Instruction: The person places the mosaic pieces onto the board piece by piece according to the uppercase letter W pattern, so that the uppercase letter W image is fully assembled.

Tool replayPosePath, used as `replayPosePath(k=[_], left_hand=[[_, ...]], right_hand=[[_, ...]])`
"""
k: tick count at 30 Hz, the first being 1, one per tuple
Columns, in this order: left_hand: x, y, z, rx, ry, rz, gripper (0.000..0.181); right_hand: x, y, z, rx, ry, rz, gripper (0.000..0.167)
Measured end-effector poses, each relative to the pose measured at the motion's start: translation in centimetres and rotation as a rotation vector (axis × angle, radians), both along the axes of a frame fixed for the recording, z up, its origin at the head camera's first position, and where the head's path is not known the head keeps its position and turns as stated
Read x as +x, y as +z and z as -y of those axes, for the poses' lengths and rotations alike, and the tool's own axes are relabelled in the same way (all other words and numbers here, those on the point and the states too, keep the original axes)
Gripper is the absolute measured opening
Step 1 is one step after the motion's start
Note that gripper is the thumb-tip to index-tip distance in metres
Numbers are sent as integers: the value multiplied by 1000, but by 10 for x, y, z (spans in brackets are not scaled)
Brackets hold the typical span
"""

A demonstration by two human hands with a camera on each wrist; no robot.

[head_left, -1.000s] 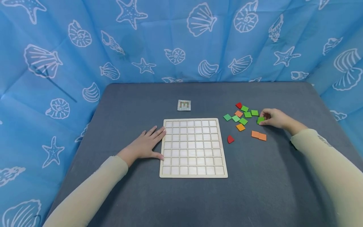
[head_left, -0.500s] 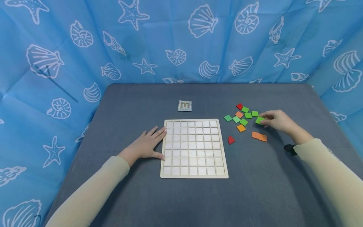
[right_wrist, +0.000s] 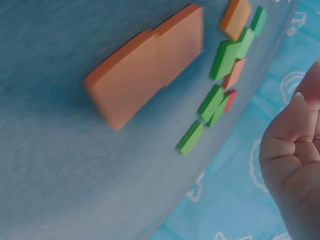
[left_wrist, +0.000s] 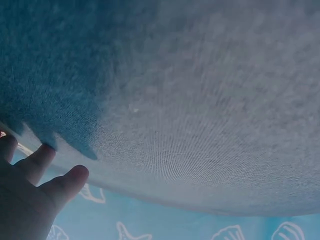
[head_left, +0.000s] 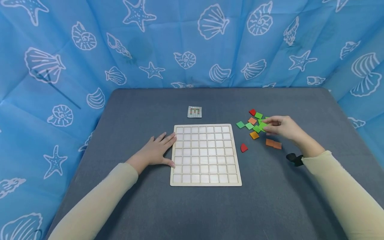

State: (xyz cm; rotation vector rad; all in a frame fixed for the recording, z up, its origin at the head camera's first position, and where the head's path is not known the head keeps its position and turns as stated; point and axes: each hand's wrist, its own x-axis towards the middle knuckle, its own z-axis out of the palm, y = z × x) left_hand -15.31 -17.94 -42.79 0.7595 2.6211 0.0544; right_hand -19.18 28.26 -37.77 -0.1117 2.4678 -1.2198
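Observation:
My left hand (head_left: 154, 150) rests with straight, spread fingers on the left edge of a pale wooden grid board (head_left: 207, 156), whose square cells are bare. Between thumb and fingers, my right hand (head_left: 283, 127) pinches a green square tile (head_left: 263, 126) above the loose pieces right of the board. In the right wrist view the same hand (right_wrist: 292, 155) appears at the right edge, with the held tile out of sight. Below it lie two orange tiles (head_left: 273, 144), side by side and touching.
Several green tiles (head_left: 240, 124), an orange-yellow tile (head_left: 254, 135) and a red piece (head_left: 252, 112) lie loosely clustered. Another red piece (head_left: 244, 147), with a curved edge, lies nearer the board. A small pattern card (head_left: 194, 112) sits behind the board on the dark grey table (head_left: 144, 110).
My right hand has lifted the green tile from the right side of the cluster and carried it left over the other tiles. The left hand has stayed on the board's edge.

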Motion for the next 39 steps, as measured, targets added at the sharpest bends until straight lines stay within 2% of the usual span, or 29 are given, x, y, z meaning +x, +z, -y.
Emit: replayPosePath(k=[9,20,26,35,39], left_hand=[[-8,0,-5,1,37,37,112],[-16,5,-13,-15,51,62,112],[-16,4,-14,-37,67,82,113],[-16,2,-13,-12,69,75,113],[-17,1,-13,-13,74,82,113]], right_hand=[[-1,4,17,7,-4,-22,40],[-2,6,32,-6,-17,-1,39],[-5,7,43,8,-8,27,37],[-8,6,58,-5,-31,71,37],[-8,6,65,-14,-7,92,38]])
